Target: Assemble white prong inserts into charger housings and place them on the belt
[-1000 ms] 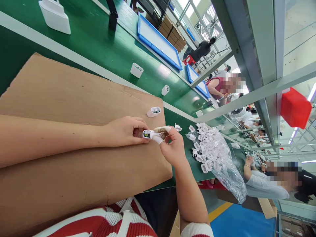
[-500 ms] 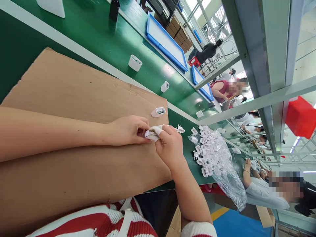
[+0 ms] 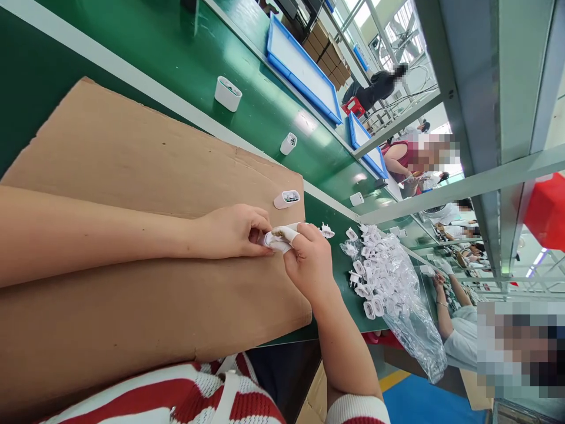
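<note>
My left hand [image 3: 236, 231] is closed, thumb and fingers pinching a small white plastic housing [image 3: 268, 238]. Only part of that housing shows between my hands. My right hand [image 3: 311, 259], with white, stained finger covers on the thumb and a finger, presses against the housing's other end. Just beyond my hands, another white housing [image 3: 286, 199] lies on the cardboard sheet [image 3: 154, 318], its open end showing parts inside. To the right, a pile of white plug-ended shells [image 3: 371, 265] spills from a clear plastic bag [image 3: 419, 330].
A green conveyor belt [image 3: 260, 126] carries white housings, among them a larger one [image 3: 228, 93] and a smaller one [image 3: 288, 143]. Blue-rimmed trays [image 3: 304, 70] stand beyond it. A metal frame post [image 3: 468, 176] rises at right. A co-worker's arm [image 3: 445, 309] reaches in at far right.
The housings on the belt have slid toward the upper left, and one at the top left has left view. My hands stay together on the same housing. The co-worker at right has shifted.
</note>
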Available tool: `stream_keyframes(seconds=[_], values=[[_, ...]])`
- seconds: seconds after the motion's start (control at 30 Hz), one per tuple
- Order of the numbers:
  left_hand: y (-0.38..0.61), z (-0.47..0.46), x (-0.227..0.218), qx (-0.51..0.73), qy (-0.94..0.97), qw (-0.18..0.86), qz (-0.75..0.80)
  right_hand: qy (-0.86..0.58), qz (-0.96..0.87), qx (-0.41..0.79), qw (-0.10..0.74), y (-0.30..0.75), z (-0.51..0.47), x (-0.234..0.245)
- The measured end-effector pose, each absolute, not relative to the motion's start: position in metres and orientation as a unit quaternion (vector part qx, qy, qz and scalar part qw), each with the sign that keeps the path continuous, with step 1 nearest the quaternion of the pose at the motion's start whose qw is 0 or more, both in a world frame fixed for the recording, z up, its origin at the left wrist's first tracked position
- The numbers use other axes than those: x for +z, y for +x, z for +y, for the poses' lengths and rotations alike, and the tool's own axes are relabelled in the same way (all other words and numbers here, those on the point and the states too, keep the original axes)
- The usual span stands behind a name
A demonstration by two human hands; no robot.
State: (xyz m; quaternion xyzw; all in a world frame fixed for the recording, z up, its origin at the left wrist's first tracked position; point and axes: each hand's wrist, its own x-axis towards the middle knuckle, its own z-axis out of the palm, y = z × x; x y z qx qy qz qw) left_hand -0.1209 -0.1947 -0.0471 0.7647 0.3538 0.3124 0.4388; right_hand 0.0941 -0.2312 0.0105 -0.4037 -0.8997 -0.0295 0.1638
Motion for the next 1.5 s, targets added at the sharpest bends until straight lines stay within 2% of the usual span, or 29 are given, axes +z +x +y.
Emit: stream_keyframes(seconds=[0.37, 0.57, 1.03, 1.13, 1.33, 1.43, 1.5], values=[[-0.12, -0.195, -0.047, 0.31, 0.759, 0.442, 0.364, -0.406, -0.897, -0.038, 0.174, 0.096, -0.231, 0.008], [-0.121, -0.194, -0.049, 0.305, 0.762, 0.443, 0.36, -0.389, -0.892, -0.067, 0.22, 0.093, -0.233, 0.013], [-0.12, -0.197, -0.047, 0.313, 0.765, 0.429, 0.365, -0.47, -0.866, -0.002, 0.171, 0.085, -0.233, 0.009], [-0.116, -0.197, -0.047, 0.307, 0.768, 0.416, 0.379, -0.512, -0.831, 0.027, 0.215, 0.083, -0.236, -0.002], [-0.126, -0.201, -0.031, 0.28, 0.787, 0.399, 0.379, -0.534, -0.736, 0.178, 0.376, 0.098, -0.237, -0.014], [-0.146, -0.185, -0.017, 0.34, 0.767, 0.329, 0.433, -0.593, -0.69, 0.102, 0.402, 0.126, -0.226, -0.01], [-0.159, -0.16, -0.011, 0.368, 0.727, 0.258, 0.519, -0.686, -0.645, 0.032, 0.335, 0.146, -0.214, -0.01]])
